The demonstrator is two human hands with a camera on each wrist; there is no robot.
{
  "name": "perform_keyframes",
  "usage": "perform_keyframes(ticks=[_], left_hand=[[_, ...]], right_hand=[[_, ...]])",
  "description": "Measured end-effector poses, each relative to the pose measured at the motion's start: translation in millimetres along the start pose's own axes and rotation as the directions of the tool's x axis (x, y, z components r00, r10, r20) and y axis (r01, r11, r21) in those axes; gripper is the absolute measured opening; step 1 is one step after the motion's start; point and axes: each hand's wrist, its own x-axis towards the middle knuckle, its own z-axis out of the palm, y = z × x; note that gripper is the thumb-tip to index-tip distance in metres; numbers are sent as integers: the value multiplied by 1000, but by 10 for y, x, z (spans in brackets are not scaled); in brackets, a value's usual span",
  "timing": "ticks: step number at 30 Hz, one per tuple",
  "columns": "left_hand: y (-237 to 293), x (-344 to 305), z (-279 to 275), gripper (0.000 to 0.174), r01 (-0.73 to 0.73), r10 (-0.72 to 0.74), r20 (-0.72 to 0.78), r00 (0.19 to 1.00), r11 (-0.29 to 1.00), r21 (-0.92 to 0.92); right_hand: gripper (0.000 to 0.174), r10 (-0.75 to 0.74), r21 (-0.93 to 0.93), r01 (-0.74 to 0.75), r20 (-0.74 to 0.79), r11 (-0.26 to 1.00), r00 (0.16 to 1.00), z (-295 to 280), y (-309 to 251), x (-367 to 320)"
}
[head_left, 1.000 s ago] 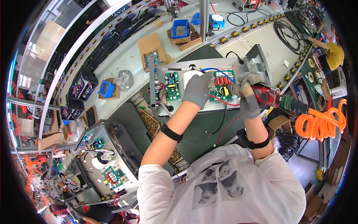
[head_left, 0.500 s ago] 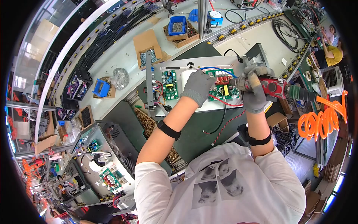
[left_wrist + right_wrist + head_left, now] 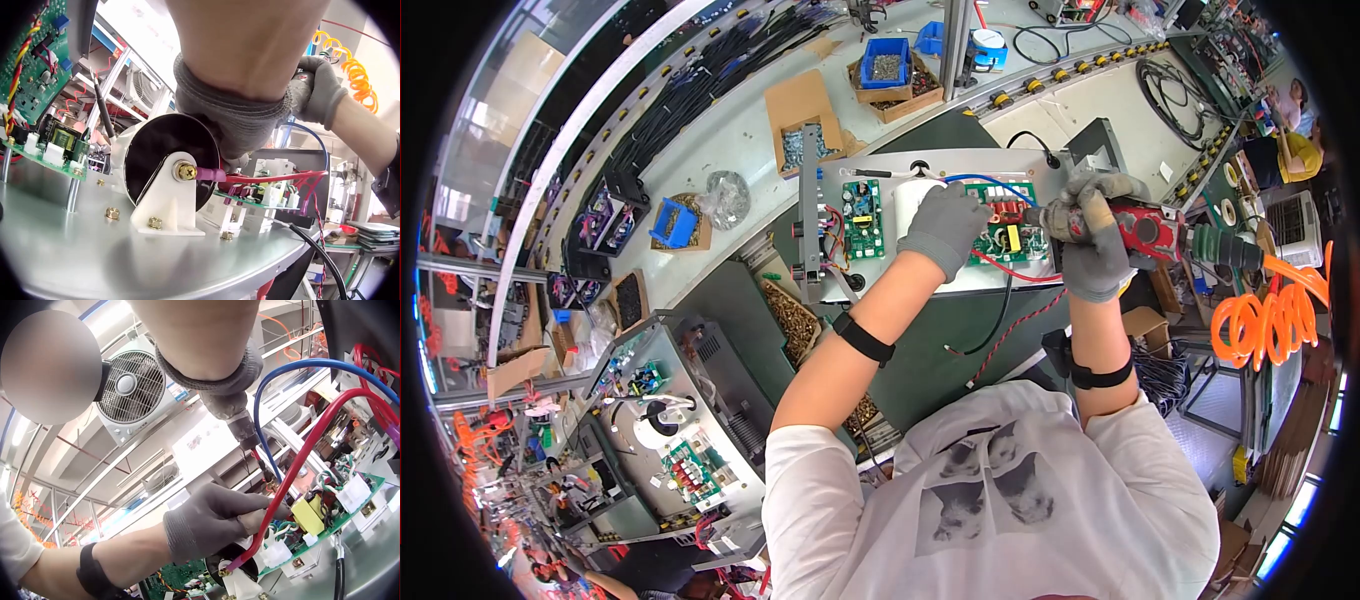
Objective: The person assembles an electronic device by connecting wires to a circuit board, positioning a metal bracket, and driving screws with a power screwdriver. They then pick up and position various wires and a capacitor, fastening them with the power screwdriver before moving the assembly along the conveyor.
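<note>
My gloved left hand point(image 3: 945, 228) reaches over a white cylinder point(image 3: 911, 200) to the right-hand green circuit board point(image 3: 990, 247) in the metal chassis. In the right wrist view, its thumb and index finger point(image 3: 240, 501) point at the board's components; whether they pinch anything I cannot tell. My gloved right hand point(image 3: 1097, 262) grips a red air screwdriver point(image 3: 1150, 232), its nose aimed left at the board. The driver's dark nose point(image 3: 242, 430) slants down toward the left fingertips. Red cable point(image 3: 312, 437) and blue cable point(image 3: 300, 364) arch around the working spot.
A second green board point(image 3: 862, 225) sits at the chassis's left. Another opened chassis point(image 3: 685, 430) stands lower left, beside a bin of brass-coloured screws point(image 3: 790, 318). Blue bins point(image 3: 885, 62) and a cardboard box of fasteners point(image 3: 800, 105) line the back. An orange coiled hose point(image 3: 1265, 325) hangs right.
The right hand has drawn the driver a little to the right, away from the board. The left hand stays over the cylinder and board edge. The head view has shifted slightly.
</note>
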Motion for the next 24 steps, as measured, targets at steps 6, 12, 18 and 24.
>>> perform_keyframes(ticks=[6,12,18,24], left_hand=[[15,-32,-68,31,1,-1,6,1000,1000,-8],[8,-128,-118,29,8,-10,-40,999,999,-35],[-22,-228,-68,31,94,-117,-105,987,974,-207],[-144,-298,32,25,-89,-6,-347,938,962,-259]], right_hand=[[17,29,-89,-28,11,996,1000,7,71,-12],[21,47,6,-48,112,999,993,46,110,12],[21,133,-148,-107,179,983,975,28,217,109],[20,209,-43,-204,181,978,961,122,217,116]])
